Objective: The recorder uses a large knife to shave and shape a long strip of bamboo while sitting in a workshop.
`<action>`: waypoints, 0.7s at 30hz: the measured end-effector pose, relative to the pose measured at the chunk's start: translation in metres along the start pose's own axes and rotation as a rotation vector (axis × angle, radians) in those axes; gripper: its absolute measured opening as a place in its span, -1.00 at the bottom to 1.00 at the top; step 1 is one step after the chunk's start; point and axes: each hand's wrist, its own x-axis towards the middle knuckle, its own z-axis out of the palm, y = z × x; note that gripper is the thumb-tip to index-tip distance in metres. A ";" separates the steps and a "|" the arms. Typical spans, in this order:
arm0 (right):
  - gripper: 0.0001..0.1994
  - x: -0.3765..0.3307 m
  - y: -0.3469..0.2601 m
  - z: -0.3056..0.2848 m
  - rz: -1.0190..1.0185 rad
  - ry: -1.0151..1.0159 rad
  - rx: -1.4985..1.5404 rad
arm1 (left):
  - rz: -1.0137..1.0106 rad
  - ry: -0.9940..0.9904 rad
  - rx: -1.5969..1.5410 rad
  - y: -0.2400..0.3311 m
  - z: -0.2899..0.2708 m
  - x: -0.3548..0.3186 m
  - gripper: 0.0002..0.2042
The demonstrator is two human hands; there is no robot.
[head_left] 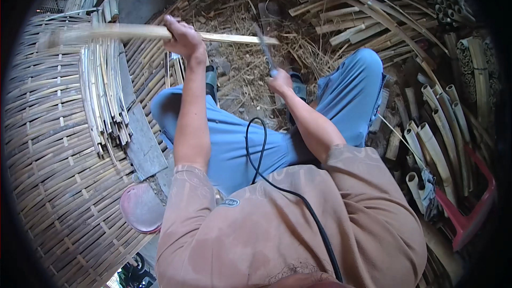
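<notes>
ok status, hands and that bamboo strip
Left hand shut on long pale bamboo strip. Right hand shut on dark-bladed knife, blade at strip. Nothing between.

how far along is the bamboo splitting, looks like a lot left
Done: a bundle of thin split strips lies on the woven bamboo mat at the person's left. In hand: the left hand holds a long bamboo slat out level, while the right hand has a knife with its blade against it. Left: uncut bamboo tubes at the right and a pile of rough slats ahead, so plenty remains.
</notes>
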 end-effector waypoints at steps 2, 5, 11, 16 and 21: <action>-0.72 0.035 0.040 0.008 0.112 0.093 -0.033 | -0.034 0.033 0.000 0.000 0.000 -0.002 -0.66; -0.68 0.061 0.079 0.019 0.270 -0.112 0.143 | 0.011 0.050 0.043 -0.002 0.006 -0.007 -0.66; -0.70 0.058 0.073 0.021 0.118 0.065 0.147 | -0.044 -0.055 0.001 0.002 0.013 -0.003 -0.67; -0.56 0.065 0.064 0.019 -0.076 -0.075 0.131 | -0.038 0.053 -0.051 0.001 0.010 0.002 -0.79; -0.71 0.089 0.082 0.036 -0.126 -0.130 0.106 | 0.217 0.165 0.158 0.002 0.002 0.004 -0.67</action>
